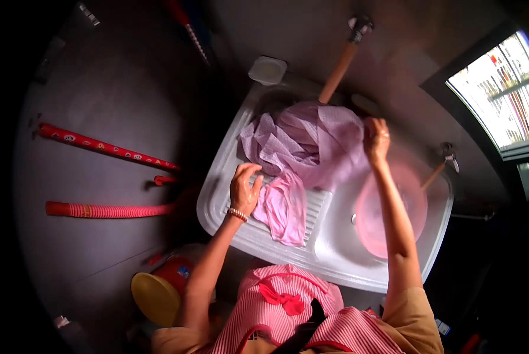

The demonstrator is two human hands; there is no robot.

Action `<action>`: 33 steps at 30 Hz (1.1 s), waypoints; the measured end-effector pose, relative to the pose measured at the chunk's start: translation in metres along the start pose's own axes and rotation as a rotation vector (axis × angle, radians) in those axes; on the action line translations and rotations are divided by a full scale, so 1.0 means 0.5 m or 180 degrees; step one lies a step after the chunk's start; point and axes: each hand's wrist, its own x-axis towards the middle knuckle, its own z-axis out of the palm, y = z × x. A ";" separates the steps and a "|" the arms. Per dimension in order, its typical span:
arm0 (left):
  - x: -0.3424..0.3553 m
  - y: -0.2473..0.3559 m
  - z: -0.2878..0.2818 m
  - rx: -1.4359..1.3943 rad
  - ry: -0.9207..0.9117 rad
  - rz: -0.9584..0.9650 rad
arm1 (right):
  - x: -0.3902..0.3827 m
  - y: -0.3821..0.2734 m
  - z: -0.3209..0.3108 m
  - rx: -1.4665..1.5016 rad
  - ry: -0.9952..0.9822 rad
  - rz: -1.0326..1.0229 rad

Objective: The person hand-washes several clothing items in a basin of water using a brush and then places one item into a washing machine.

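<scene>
My left hand (245,190) hovers over the ribbed washboard side of a white laundry sink (335,236), its fingers curved and apart with nothing in them. Right beside it a small pink garment (286,209) lies wet and crumpled on the ridges. Behind that is a heaped purple patterned cloth (300,133), its right part smeared by motion. My right hand (378,141) is at the cloth's right edge with fingers closed on it; the exact grip is partly hidden. Under my right forearm a translucent pink basin (418,206) sits in the sink's bowl.
Two taps stand behind the sink, one with an orange hose (338,74) reaching the cloth. A pale soap dish (268,70) is on the back-left corner. Red patterned poles (108,143) jut out at left. Below are a red bucket (176,272) and a yellow bowl (155,297).
</scene>
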 end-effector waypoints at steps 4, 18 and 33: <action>0.158 -0.032 -0.011 0.0144 0.0160 0.0307 | 0.110 0.109 0.064 -0.0555 -0.0869 0.0063; 0.571 -0.140 0.152 0.2208 -0.0871 0.1210 | 0.126 0.074 0.097 -0.0340 -0.0883 -0.0303; 0.578 -0.156 0.124 0.2464 0.0231 0.1784 | -0.030 0.017 -0.154 0.1432 0.0316 0.2064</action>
